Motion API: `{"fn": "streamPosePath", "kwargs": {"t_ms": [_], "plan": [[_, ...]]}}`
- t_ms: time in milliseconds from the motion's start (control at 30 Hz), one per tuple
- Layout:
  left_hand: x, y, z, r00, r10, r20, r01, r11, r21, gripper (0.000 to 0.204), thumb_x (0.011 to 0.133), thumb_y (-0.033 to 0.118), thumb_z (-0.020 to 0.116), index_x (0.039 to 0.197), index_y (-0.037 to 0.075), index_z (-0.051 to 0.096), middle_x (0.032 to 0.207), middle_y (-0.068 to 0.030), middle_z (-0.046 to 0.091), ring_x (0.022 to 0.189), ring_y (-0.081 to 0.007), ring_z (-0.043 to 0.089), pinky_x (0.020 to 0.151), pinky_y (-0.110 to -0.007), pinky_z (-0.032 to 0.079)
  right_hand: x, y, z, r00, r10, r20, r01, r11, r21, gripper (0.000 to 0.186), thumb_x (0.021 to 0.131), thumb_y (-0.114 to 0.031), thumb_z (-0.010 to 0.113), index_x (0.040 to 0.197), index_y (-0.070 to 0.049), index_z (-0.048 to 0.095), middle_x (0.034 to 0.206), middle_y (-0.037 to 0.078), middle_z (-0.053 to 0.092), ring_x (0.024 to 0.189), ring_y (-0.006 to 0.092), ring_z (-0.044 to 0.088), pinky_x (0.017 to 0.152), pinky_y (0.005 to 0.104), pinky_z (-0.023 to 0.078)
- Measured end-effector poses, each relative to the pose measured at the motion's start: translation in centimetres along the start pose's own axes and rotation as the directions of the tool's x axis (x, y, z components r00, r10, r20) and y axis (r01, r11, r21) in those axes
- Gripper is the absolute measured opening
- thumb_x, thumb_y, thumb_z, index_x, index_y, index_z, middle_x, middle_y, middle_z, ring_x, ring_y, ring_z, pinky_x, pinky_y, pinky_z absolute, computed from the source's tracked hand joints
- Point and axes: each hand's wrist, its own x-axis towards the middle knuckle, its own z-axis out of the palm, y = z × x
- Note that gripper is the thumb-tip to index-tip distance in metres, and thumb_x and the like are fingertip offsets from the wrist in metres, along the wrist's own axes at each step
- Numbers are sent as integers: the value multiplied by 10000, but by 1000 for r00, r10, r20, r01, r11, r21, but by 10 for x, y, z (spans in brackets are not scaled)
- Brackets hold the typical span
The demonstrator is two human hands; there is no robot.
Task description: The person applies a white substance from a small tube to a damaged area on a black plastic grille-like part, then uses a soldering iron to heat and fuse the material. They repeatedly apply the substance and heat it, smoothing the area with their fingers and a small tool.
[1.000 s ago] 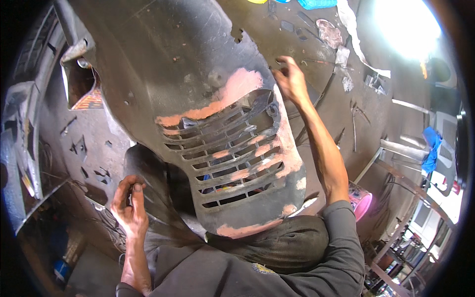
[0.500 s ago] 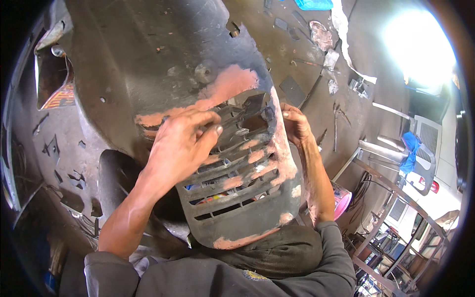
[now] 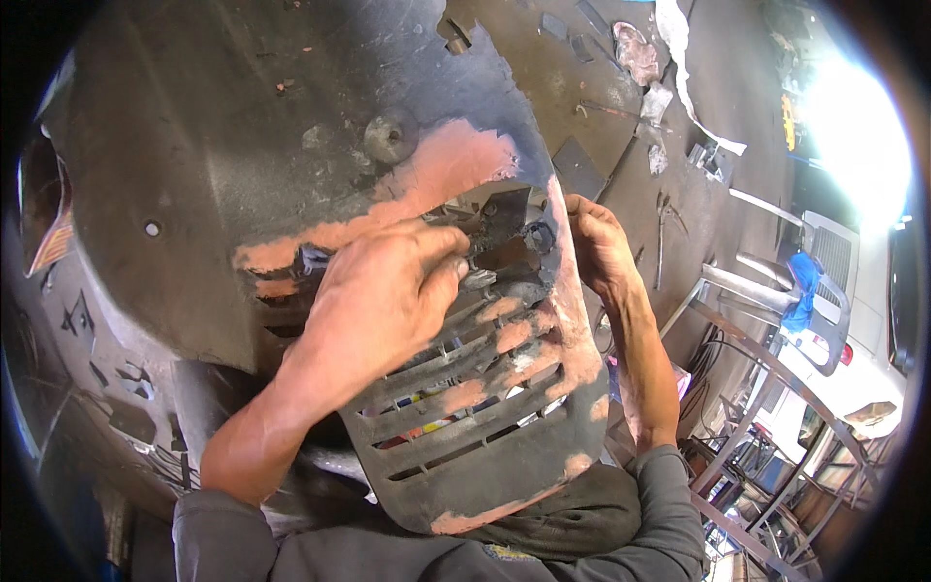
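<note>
While left hand (image 3: 383, 291) presses grille (image 3: 475, 407), right hand (image 3: 596, 242) grips panel edge (image 3: 567, 291)

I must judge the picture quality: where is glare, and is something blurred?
Head view: strong white glare burns out the upper right; the left hand on the grey slotted panel looks slightly motion-blurred; the right hand is sharper; edges curve toward the dark rim.

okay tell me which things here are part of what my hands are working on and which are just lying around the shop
In hand:
- dark plastic panel with slatted grille and pink filler patches
- left hand, flat on the grille's upper slats
- right hand, gripping the panel's right edge

Lying about:
- metal scraps and tools on the floor
- crumpled rag
- metal frame rack
- blue cloth
</note>
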Motion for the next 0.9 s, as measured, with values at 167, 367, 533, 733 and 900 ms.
{"fn": "streamPosePath", "kwargs": {"t_ms": [167, 367, 533, 733, 900], "plan": [[-13, 3, 5, 991, 122, 47, -128, 978, 165, 254, 833, 35, 619, 1080, -5, 664, 1028, -158, 658, 929, -344, 635, 823, -397, 501, -9, -8, 14, 996, -28, 89, 27, 1000, 4, 340, 803, -56, 634, 1129, 43, 624, 1013, 102, 703, 870, 165, 676, 844, 296, 530], [-19, 11, 13, 986, 142, 93, -160, 959, 233, 292, 809, 6, 615, 1096, -35, 651, 1101, -147, 642, 975, -334, 584, 862, -403, 489, -9, -19, 25, 982, 119, 149, -130, 989, 66, 352, 814, -66, 672, 1131, 82, 630, 1034, 111, 704, 873, 178, 673, 862, 303, 520], [-16, 10, 16, 986, 134, 98, -154, 959, 238, 310, 799, -5, 621, 1106, -41, 649, 1111, -154, 637, 975, -330, 579, 862, -405, 490, -7, -21, 24, 960, 185, 210, -199, 979, 50, 335, 814, -80, 691, 1096, 95, 647, 984, 105, 711, 844, 162, 671, 812, 283, 521], [-15, 7, 18, 992, 103, 78, -116, 973, 199, 301, 806, 11, 635, 1103, -37, 651, 1082, -167, 635, 970, -336, 581, 855, -409, 488, -1, -19, 28, 955, 202, 217, -219, 974, 57, 325, 795, -61, 712, 1072, 99, 657, 876, 90, 704, 709, 134, 651, 676, 260, 529], [-11, 5, 21, 998, 40, 44, -46, 989, 143, 311, 818, 23, 642, 1123, -32, 648, 1039, -174, 627, 987, -347, 584, 854, -418, 483, 3, -13, 22, 957, 202, 206, -224, 970, 90, 297, 777, -24, 713, 1041, 104, 667, 827, 87, 697, 662, 118, 638, 623, 252, 526]]}}
